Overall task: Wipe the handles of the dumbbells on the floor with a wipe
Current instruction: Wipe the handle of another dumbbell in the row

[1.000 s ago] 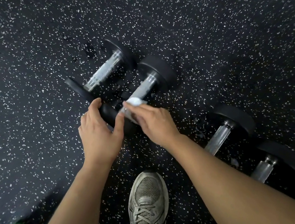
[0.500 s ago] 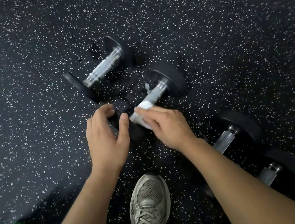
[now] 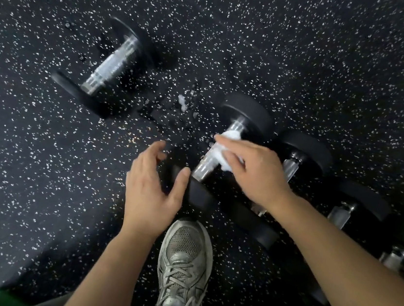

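A: How far along?

B: Midway, I'd judge. On the floor (image 3: 42, 158), the dumbbell (image 3: 223, 153) at centre is under the right hand (image 3: 257, 171), fingers pressing the wipe (image 3: 227, 153) to its handle; the row running lower right looks untouched.

A: The left hand (image 3: 151, 192)?

B: Fingers spread, empty, at its near weight. Whether the upper-left dumbbell (image 3: 107, 67) is done, I can't tell.

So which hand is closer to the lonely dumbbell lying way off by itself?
Left. The left hand hovers open, below and right of the lone dumbbell. The right hand, holding the wipe, is farther right.
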A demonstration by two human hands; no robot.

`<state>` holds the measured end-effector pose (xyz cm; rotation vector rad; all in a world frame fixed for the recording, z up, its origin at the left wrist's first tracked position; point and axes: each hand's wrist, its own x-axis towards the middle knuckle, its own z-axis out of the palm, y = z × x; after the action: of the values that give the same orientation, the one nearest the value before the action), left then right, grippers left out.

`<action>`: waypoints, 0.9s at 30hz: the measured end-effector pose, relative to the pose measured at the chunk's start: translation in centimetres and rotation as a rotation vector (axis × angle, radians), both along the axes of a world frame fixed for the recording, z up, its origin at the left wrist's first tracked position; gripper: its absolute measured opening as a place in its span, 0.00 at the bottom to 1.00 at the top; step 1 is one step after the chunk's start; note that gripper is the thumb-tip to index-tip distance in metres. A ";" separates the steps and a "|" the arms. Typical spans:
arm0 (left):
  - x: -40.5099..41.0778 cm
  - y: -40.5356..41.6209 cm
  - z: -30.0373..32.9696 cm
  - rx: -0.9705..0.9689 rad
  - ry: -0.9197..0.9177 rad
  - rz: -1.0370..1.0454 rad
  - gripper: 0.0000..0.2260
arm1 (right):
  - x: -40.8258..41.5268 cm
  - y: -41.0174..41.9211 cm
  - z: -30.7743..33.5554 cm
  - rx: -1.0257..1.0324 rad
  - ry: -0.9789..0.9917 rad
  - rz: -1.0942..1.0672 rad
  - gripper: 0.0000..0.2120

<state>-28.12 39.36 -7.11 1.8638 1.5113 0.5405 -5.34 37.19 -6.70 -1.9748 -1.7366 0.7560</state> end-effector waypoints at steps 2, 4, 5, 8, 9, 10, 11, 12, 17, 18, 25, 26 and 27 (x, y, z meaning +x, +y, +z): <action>0.4 -0.7 -0.1 -0.020 -0.004 -0.054 0.31 | 0.5 -0.4 0.1 0.020 -0.094 -0.095 0.17; 0.6 -1.2 -0.2 -0.029 -0.007 -0.088 0.33 | 0.5 -0.8 0.3 -0.006 -0.154 -0.023 0.18; 0.7 -1.2 -0.2 -0.031 -0.010 -0.100 0.33 | 0.3 -1.1 0.4 -0.036 -0.157 0.063 0.18; 0.9 -1.3 -0.1 -0.034 -0.007 -0.135 0.34 | -0.8 -1.7 1.2 -0.176 -0.135 0.315 0.19; 0.9 -1.3 0.0 -0.031 -0.001 -0.144 0.35 | -0.9 -1.5 1.4 -0.177 -0.137 0.336 0.19; 0.9 -1.3 0.1 -0.024 0.007 -0.153 0.35 | -1.0 -1.2 1.6 -0.148 -0.145 0.314 0.18; 0.9 -1.3 0.2 -0.012 0.019 -0.165 0.36 | -0.9 -0.8 1.7 -0.105 -0.160 0.255 0.17; 0.9 -1.1 0.3 0.000 0.033 -0.178 0.36 | -0.7 -0.4 1.8 -0.058 -0.188 0.176 0.17; 1.2 -0.1 1.0 0.052 0.118 -0.236 0.39 | -0.7 0.3 2.2 -0.111 -0.410 0.126 0.15; 1.2 0.1 1.1 0.056 0.121 -0.239 0.38 | -1.1 0.1 2.2 -0.158 -0.415 0.198 0.14; 0.5 3.5 2.1 0.133 0.136 -0.132 0.30 | -2.7 2.1 3.3 -0.058 -0.016 0.088 0.16; 0.2 4.5 2.3 0.145 0.141 -0.106 0.29 | -3.0 2.9 3.4 -0.027 0.013 0.062 0.16; -0.2 5.6 2.6 0.161 0.151 -0.084 0.28 | -3.4 3.8 3.4 -0.006 0.026 0.051 0.16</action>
<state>-28.30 44.93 -4.50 2.1238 1.5151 0.5051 -8.72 41.02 -3.30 -1.9228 -1.7774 0.8018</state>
